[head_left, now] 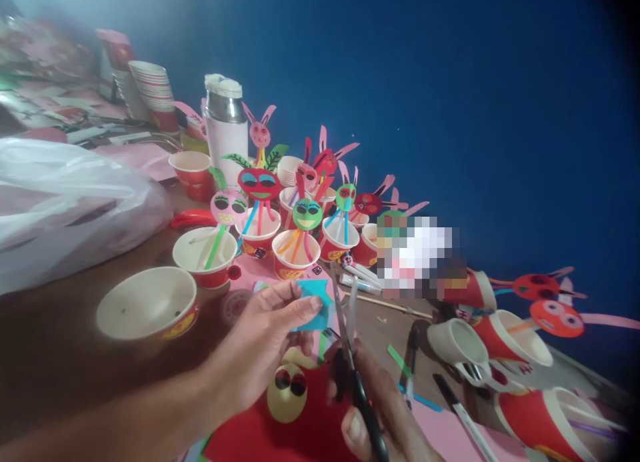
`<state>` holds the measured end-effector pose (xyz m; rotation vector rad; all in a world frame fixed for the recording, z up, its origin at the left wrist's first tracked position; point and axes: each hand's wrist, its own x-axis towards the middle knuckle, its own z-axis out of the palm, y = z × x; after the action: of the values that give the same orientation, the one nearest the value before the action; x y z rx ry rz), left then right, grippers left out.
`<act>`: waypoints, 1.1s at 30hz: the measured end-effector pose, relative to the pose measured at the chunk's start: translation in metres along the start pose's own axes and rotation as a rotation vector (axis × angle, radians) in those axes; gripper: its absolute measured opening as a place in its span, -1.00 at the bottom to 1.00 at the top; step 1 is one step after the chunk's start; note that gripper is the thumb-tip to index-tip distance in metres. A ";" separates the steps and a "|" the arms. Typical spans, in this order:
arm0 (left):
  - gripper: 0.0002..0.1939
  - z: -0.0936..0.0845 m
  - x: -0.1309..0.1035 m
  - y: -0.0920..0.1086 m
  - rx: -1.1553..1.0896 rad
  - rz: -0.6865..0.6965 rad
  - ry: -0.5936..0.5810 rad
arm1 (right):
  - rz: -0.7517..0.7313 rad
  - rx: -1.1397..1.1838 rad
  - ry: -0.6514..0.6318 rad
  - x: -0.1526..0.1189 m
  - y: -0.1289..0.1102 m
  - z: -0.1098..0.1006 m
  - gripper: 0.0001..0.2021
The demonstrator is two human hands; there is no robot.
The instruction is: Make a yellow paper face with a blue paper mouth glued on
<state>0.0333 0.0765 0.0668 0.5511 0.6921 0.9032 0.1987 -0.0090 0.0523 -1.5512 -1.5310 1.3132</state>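
Between thumb and fingers, my left hand (280, 315) pinches a small piece of blue paper (315, 304). Black-handled scissors (353, 362) are in my right hand (380, 402), their blades apart and pointing up, just right of the blue paper. Below both hands lies red paper (250, 425). On it sits a yellow paper oval (287, 393) with two dark eye shapes. Behind my hands, paper cups (296, 255) hold straws topped with paper faces, among them a green face (307, 214) and a red face (259, 183).
A white plastic bag (75, 209) lies at left, near an empty paper bowl (147, 303). A white flask (227, 129) and stacked cups (155, 95) stand farther back. At right are a white mug (457, 345), a marker (465, 419) and tipped red cups (535, 419). A blue wall (450, 102) rises behind.
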 end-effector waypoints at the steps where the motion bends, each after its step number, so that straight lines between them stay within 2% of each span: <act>1: -0.83 0.000 -0.001 -0.001 0.005 0.006 0.000 | -0.027 -0.008 -0.017 0.002 -0.001 0.001 -0.43; 3: -0.87 0.001 -0.004 -0.005 0.018 0.009 -0.018 | -0.058 -0.007 -0.049 0.005 -0.004 0.003 -0.43; 6: -0.89 0.002 -0.006 -0.009 0.022 0.014 -0.052 | -0.023 0.030 -0.064 0.005 -0.003 0.006 -0.41; 11: -0.82 0.000 -0.005 -0.010 0.016 0.041 0.014 | 0.056 0.072 -0.083 0.001 0.001 0.011 -0.36; 16: -0.84 -0.002 -0.003 -0.006 0.029 0.079 0.063 | -0.006 0.039 -0.112 0.003 -0.007 0.008 -0.41; 26: -0.84 -0.004 -0.002 -0.002 0.157 0.057 0.046 | -0.040 -0.018 -0.125 0.010 -0.011 0.006 -0.41; 33: -0.86 -0.008 -0.001 -0.005 0.230 0.042 0.003 | 0.007 0.012 -0.117 0.014 -0.010 0.004 -0.63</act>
<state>0.0295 0.0744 0.0587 0.7713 0.7947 0.8684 0.1893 0.0049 0.0563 -1.4969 -1.5868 1.4372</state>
